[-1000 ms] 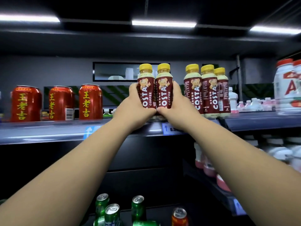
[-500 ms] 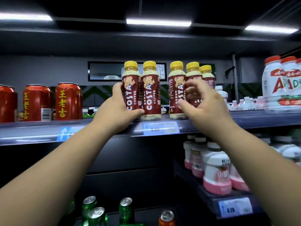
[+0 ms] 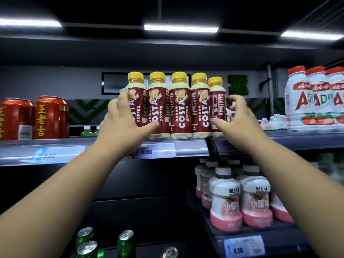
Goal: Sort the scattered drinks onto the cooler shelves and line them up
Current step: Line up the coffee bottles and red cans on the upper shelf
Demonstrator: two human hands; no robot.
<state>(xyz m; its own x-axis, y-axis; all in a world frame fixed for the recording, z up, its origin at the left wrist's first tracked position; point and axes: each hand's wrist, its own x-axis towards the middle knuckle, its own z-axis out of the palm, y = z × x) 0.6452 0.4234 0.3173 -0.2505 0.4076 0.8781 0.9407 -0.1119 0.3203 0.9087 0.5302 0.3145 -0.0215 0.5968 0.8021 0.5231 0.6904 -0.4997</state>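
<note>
Standing caps-up, Costa bottles (image 3: pixel 179 108) sit between left hand (image 3: pixel 122 125) and right hand (image 3: pixel 237 121)

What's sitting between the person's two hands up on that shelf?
Five Costa coffee bottles with yellow caps, standing in a row on the shelf: the left hand is at one end, the right hand at the other. The head view shows this.

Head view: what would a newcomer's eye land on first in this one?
The row of five yellow-capped Costa coffee bottles at the middle of the upper shelf, bracketed by both hands. The left hand grips the leftmost bottle, and the right hand curls by the rightmost bottle. Next come the red cans at the shelf's left and the pink-and-white bottles lower right.
</note>
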